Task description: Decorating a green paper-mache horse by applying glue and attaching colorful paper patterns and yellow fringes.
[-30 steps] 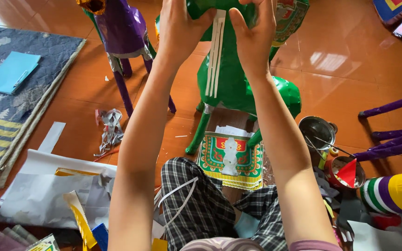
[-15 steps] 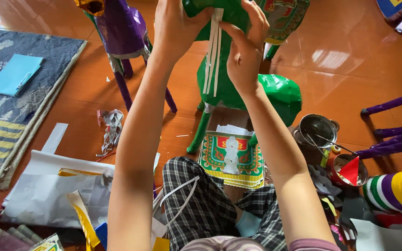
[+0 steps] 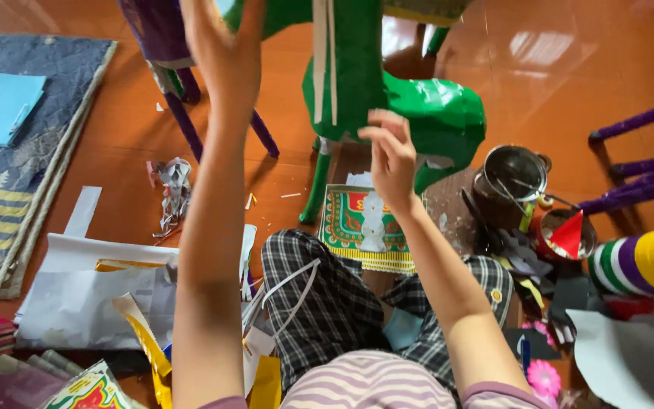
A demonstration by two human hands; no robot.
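The right hand pinched the glossy green paper animal figure; at ten o'clock, the left hand rose, blurred, fingers loosely spread.

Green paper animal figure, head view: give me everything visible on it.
The green paper animal figure stands upright on the orange floor, in front of the seated person. It looks covered in glossy green paper, crinkled on the rounded rump at the right. Thin green legs reach the floor; its top runs out of frame. Pale paper strips hang down its body. The right hand touches its lower body with fingers bent. The left hand is raised beside it, blurred; contact cannot be told. A purple figure stands left of it.
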